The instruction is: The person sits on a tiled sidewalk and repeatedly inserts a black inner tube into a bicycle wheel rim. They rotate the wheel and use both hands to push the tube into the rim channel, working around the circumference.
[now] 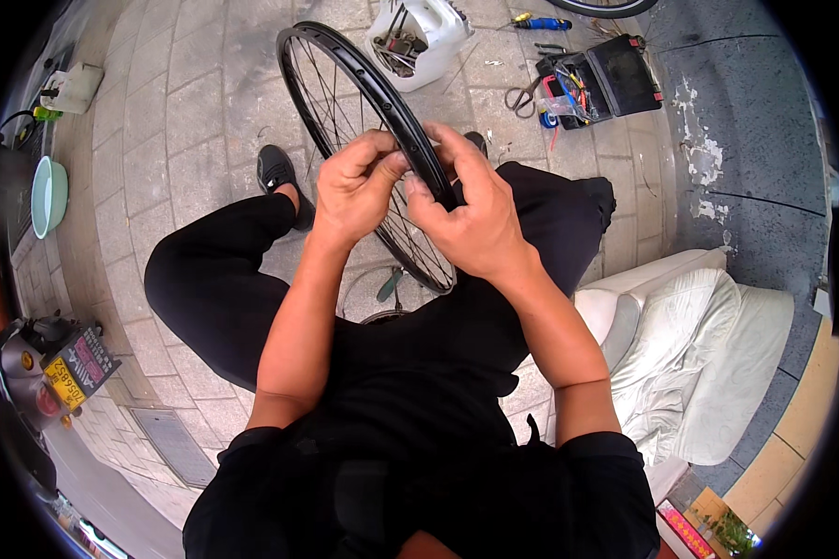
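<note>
A black spoked bicycle wheel rim without a tyre stands tilted between my knees. My left hand is closed at the rim's near left side, its thumb and fingers pinching at the inner edge by the spokes. From the other side my right hand wraps round the same stretch of rim, with its thumb close to the left fingertips. Whether anything small sits between the fingertips is hidden. The spokes run down toward the lower part of the wheel.
A cut white plastic jug holds metal parts. Scissors, an open black toolbox and a blue-handled tool lie at far right. A pale green basin and a parked scooter are at left; white cushions at right.
</note>
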Available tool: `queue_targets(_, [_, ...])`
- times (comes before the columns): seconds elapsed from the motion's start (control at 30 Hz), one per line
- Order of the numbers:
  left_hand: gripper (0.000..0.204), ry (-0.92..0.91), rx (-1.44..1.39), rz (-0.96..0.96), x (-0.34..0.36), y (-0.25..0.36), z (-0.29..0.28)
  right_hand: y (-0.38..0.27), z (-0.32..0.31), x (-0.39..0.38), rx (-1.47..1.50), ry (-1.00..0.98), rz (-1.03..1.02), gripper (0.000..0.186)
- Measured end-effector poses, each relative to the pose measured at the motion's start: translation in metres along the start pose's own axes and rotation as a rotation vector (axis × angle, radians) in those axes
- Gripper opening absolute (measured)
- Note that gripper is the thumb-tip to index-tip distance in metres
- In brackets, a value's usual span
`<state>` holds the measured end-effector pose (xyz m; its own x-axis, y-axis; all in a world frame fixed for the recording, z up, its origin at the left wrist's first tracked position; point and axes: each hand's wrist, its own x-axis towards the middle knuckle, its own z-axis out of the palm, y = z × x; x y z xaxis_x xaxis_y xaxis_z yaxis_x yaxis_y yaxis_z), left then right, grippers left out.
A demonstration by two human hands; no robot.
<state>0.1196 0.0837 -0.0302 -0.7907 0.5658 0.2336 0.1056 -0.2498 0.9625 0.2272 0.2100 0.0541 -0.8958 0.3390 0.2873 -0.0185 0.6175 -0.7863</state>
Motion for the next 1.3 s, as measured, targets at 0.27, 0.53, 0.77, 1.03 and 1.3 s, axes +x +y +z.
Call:
queue_targets(0.27, [0.012, 0.005, -0.343, -0.144, -0.002, 0.009, 0.001, 0.0, 0.0, -0.003, -0.011, -0.007, 0.022, 0.051])
queue_targets(0.53, [0.008, 0.099, -0.166, -0.024, -0.009, -0.003, 0.001, 0.013, 0.006, -0.005, 0.016, 0.044, -0.106, 0.049])
queue_targets(0.77, [0.007, 0.013, -0.051, -0.05, -0.004, 0.001, -0.01, 0.012, 0.004, -0.002, 0.023, 0.035, -0.13, 0.05])
queue_targets(1.03, [0.011, -0.015, -0.279, -0.106, -0.006, 0.011, -0.008, 0.011, 0.007, -0.004, 0.01, 0.05, -0.145, 0.05])
queue_targets(1.3, [0.012, -0.034, -0.128, -0.061, -0.01, 0.0, -0.013, 0.009, 0.006, -0.004, -0.031, 0.031, -0.148, 0.053])
